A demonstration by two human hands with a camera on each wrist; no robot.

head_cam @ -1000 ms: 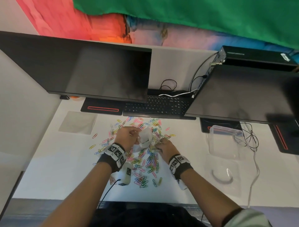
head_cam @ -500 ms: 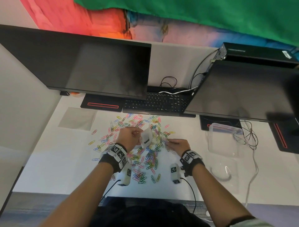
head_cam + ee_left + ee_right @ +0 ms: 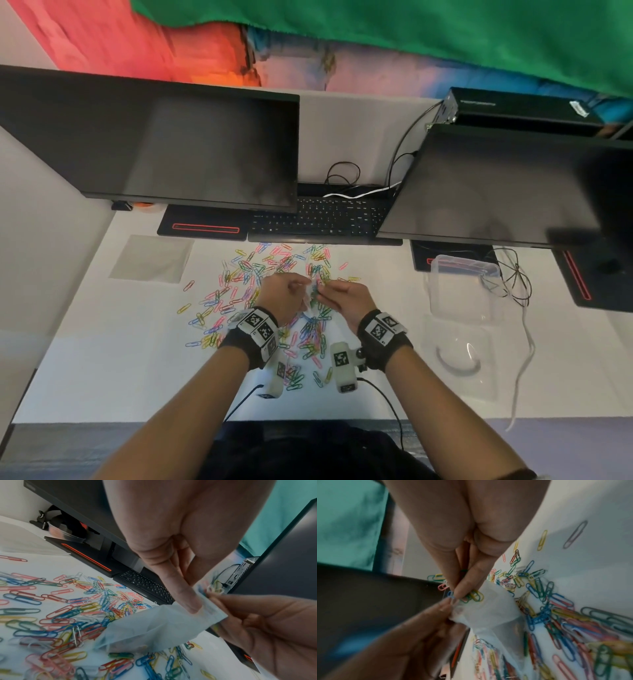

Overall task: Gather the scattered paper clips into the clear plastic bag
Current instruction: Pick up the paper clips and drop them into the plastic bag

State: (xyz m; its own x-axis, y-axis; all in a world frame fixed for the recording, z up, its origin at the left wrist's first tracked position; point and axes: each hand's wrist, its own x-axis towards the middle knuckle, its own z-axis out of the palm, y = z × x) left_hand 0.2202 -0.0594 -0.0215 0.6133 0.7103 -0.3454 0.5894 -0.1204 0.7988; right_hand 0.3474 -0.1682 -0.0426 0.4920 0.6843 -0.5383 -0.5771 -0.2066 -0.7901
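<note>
Several coloured paper clips point(image 3: 253, 274) lie scattered over the white desk point(image 3: 102, 359) in front of the keyboard. My left hand point(image 3: 299, 289) pinches the top edge of the small clear plastic bag point(image 3: 154, 627), which hangs just above the pile. My right hand point(image 3: 325, 291) meets it at the bag's mouth and pinches a small bunch of paper clips point(image 3: 473, 595) between thumb and fingers. In the right wrist view the bag point(image 3: 489, 609) sits right under those clips, with the left hand point(image 3: 399, 635) holding its rim. What is inside the bag is blurred.
A black keyboard point(image 3: 318, 219) and two dark monitors point(image 3: 164, 150) stand behind the pile. A clear plastic box point(image 3: 462, 287) and its lid point(image 3: 459, 359) sit at the right beside loose cables point(image 3: 513, 284). A flat clear sheet point(image 3: 150, 258) lies at the left.
My right hand has lifted off the desk and come left to the bag's mouth with a bunch of clips. The left hand has kept hold of the bag.
</note>
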